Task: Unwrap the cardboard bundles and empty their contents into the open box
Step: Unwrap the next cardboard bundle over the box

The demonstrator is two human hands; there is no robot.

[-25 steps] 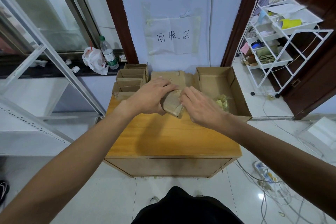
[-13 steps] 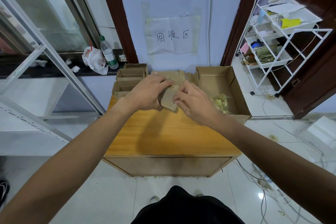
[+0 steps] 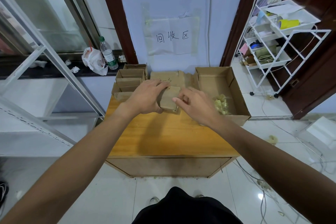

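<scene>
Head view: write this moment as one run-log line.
left hand grips cardboard bundle | right hand pinches its edge | open box holds yellowish scraps

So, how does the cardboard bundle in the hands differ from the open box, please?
The cardboard bundle is small and folded shut; the open box is much larger, top open, holding yellowish scraps. The left hand grips the bundle; the box sits on the table. Both are brown cardboard.

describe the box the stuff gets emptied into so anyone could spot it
Start at the wooden table under the paper sign on the wall. The open box sits on its right end. Unlike the small stacked boxes on the left, it is wide and holds yellowish scraps.
</scene>
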